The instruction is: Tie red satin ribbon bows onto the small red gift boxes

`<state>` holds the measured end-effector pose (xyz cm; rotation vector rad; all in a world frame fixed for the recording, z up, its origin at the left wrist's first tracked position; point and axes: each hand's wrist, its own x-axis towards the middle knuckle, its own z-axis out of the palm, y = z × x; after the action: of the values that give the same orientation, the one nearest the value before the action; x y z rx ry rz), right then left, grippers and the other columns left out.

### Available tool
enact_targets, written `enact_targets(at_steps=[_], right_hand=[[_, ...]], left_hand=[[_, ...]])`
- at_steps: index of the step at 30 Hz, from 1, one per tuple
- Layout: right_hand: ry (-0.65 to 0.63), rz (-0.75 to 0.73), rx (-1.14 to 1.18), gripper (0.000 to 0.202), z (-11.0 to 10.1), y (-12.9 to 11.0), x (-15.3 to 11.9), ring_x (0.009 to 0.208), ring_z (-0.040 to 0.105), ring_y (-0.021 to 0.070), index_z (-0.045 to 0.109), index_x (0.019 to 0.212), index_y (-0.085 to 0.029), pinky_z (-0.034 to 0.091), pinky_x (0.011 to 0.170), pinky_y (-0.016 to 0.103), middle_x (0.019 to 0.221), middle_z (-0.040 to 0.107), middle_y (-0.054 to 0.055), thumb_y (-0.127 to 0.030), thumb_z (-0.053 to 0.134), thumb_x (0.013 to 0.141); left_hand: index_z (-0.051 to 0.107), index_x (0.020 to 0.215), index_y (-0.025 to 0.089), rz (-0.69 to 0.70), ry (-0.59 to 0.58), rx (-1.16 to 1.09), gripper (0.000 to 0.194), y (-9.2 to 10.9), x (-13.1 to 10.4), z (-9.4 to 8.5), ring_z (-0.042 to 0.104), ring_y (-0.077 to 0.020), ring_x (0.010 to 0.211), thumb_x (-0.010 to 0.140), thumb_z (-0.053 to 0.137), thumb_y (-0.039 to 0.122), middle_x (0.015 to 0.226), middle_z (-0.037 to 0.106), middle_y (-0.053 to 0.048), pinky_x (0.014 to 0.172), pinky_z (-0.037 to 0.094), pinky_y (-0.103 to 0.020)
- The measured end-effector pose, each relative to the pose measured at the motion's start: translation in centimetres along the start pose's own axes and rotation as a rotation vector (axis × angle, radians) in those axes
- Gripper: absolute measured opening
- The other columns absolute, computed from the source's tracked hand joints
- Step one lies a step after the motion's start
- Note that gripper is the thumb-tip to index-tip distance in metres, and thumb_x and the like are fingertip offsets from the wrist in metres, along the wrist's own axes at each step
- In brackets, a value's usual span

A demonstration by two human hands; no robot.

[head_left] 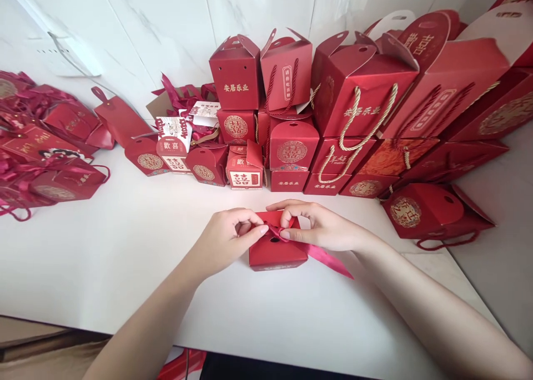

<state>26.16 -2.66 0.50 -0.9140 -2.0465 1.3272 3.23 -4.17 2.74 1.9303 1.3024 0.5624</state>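
Observation:
A small red gift box stands on the white table between my hands, with a round hole in its top. A crimson ribbon is looped or knotted over the top, and one loose end trails down to the right. My left hand pinches the ribbon at the left of the knot between thumb and forefinger. Opposite it, my right hand has thumb and forefinger closed on the ribbon at the right of the knot. Part of the box's far side is hidden behind my fingers.
Red gift boxes are stacked along the marble wall, several with rope handles. A pile of ribboned boxes lies at the left. An open carton holds ribbons at the back. One box lies at the right edge.

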Motion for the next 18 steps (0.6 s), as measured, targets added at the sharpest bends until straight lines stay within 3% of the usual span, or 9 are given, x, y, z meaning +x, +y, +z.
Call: enact_targets(at_steps=[3,10,18], right_hand=[[-0.008,0.016,-0.024,0.013,-0.2,-0.2,-0.1,0.126,0.051,0.0236,0.063,0.080,-0.021,0.033,0.108,0.039,0.135,0.056,0.005,-0.031,0.063,0.087],[0.030,0.111,-0.140,0.011,-1.1,-0.8,-0.6,0.127,0.050,0.0277,0.059,0.072,-0.021,0.038,0.104,0.041,0.136,0.057,0.004,-0.021,0.060,0.084],[0.147,0.260,-0.296,0.013,-1.3,-1.4,-1.1,0.119,0.056,0.0297,0.054,0.066,-0.021,0.043,0.096,0.042,0.132,0.060,0.005,-0.017,0.057,0.078]], left_hand=[[0.067,0.075,0.019,-0.027,-0.060,-0.061,0.018,-0.1,-0.1,-0.6,0.037,-0.0087,0.049,0.084,0.060,0.033,0.053,0.040,0.005,0.045,0.030,-0.021],[0.063,0.070,0.019,-0.005,-0.099,0.050,0.014,0.0,-0.5,-1.5,0.044,-0.0104,0.057,0.082,0.060,0.027,0.062,0.052,0.002,0.051,0.036,-0.022],[0.062,0.071,0.019,0.065,0.015,0.216,0.012,-0.2,-0.8,-1.5,0.049,-0.0108,0.056,0.082,0.059,0.023,0.064,0.058,0.002,0.046,0.036,-0.020]])
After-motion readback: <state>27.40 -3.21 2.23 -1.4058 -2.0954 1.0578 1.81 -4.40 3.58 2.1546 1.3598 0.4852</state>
